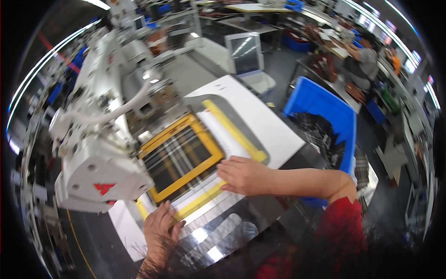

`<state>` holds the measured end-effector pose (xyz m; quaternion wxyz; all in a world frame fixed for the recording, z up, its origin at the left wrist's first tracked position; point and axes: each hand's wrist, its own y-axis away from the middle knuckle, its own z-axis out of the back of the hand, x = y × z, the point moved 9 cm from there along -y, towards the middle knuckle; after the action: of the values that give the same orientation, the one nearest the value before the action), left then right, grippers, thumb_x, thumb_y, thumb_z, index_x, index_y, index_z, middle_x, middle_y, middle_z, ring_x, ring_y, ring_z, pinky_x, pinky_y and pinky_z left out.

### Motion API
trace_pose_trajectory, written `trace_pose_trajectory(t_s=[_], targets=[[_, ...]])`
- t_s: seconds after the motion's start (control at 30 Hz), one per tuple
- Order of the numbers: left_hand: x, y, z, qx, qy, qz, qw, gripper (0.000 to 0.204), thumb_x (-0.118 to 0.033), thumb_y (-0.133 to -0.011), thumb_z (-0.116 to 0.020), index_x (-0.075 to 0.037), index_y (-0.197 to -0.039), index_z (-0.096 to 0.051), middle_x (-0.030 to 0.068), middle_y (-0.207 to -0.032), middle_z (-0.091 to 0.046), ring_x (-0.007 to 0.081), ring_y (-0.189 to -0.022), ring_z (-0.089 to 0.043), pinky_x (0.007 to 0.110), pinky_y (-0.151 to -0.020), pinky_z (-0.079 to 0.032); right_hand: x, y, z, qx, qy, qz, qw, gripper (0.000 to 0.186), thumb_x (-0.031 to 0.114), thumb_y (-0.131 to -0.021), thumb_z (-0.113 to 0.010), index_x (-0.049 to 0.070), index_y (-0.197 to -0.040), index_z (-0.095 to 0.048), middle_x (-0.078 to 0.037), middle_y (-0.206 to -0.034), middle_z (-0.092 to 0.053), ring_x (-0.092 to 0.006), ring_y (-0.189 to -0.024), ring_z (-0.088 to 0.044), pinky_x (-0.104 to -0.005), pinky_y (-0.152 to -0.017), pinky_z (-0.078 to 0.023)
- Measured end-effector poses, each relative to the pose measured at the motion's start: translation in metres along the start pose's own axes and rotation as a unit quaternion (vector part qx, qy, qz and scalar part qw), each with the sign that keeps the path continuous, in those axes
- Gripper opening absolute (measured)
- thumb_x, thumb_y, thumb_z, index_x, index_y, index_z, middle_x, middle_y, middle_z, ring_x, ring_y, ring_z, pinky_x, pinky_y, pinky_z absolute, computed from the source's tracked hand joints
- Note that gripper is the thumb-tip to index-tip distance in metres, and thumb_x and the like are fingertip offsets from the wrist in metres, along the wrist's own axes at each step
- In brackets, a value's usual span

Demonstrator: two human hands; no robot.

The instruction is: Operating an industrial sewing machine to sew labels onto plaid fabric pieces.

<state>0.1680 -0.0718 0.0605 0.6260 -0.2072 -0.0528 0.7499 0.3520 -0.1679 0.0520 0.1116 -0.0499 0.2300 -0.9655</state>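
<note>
A yellow rectangular frame (191, 178) lies under the head of a large white sewing machine (100, 169). Inside it shows dark plaid fabric (174, 156) with pale stripes. Around the frame is a white plate with yellow strips (234, 132) along its edges. My right hand (245, 176) rests on the plate's right side, fingers stretched toward the frame's corner. At the near left edge, close to the frame's lower corner, my left hand (160, 226) lies with fingers spread and thumb apart. Neither hand appears to grip anything. The fabric's edges under the frame are hidden.
Right of the machine table stands a blue bin (320, 96) holding dark plaid pieces (316, 132). A white sheet (260, 118) covers part of the table, with a shiny near edge. Behind is a tilted screen panel (245, 53). A seated person (364, 63) works at the far right.
</note>
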Motion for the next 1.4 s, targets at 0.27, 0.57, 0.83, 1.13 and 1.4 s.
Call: trace_pose_trajectory(t_s=[0.27,0.57,0.83,1.13,1.4], targets=[[-0.064,0.012,-0.043,0.232,0.060,-0.197,0.951,0.040,-0.027,-0.083,-0.067,-0.010,-0.118,-0.060,0.0139,-0.128,-0.056,0.0335,-0.118,-0.053,0.047,-0.104,-0.036,-0.129,0.097,0.126,-0.252,0.003,-0.331,0.909,0.019,0.018,-0.090,-0.056,0.006,-0.095,-0.069,-0.009,-0.092,-0.070,-0.0270,-0.086,-0.064,-0.0382,-0.077,-0.050],[-0.021,0.022,-0.084,0.217,0.068,-0.267,0.936,0.044,-0.034,-0.083,-0.066,-0.012,-0.121,-0.060,0.0154,-0.131,-0.054,0.0327,-0.122,-0.051,0.044,-0.104,-0.038,-0.295,0.392,-0.015,0.132,-0.094,-0.585,0.794,0.050,0.013,-0.067,-0.075,0.005,-0.115,-0.062,-0.011,-0.107,-0.066,-0.0261,-0.097,-0.063,-0.0371,-0.079,-0.051],[0.022,0.077,-0.143,0.203,0.040,-0.260,0.943,0.048,-0.033,-0.082,-0.068,-0.015,-0.125,-0.059,0.0165,-0.135,-0.051,0.0322,-0.128,-0.046,0.042,-0.107,-0.036,-0.303,0.389,-0.035,0.176,-0.181,-0.635,0.730,0.062,0.019,-0.062,-0.078,0.007,-0.120,-0.059,-0.015,-0.120,-0.060,-0.0289,-0.109,-0.058,-0.0385,-0.091,-0.048],[0.045,0.073,-0.135,0.250,0.054,-0.252,0.933,0.045,-0.031,-0.082,-0.069,-0.014,-0.123,-0.060,0.0184,-0.136,-0.051,0.0329,-0.128,-0.045,0.041,-0.107,-0.037,-0.302,0.357,0.020,0.053,-0.048,-0.580,0.811,0.038,0.029,-0.065,-0.079,0.001,-0.089,-0.068,-0.016,-0.077,-0.064,-0.0295,-0.074,-0.062,-0.0395,-0.067,-0.047],[-0.054,-0.001,-0.027,0.140,0.233,-0.199,0.942,0.037,-0.021,-0.077,-0.075,-0.011,-0.112,-0.064,0.0136,-0.124,-0.060,0.0312,-0.114,-0.059,0.044,-0.092,-0.049,-0.215,0.238,0.143,-0.023,0.030,-0.520,0.854,0.027,0.025,-0.085,-0.064,0.001,-0.096,-0.067,-0.019,-0.090,-0.067,-0.0356,-0.086,-0.063,-0.0402,-0.075,-0.048]])
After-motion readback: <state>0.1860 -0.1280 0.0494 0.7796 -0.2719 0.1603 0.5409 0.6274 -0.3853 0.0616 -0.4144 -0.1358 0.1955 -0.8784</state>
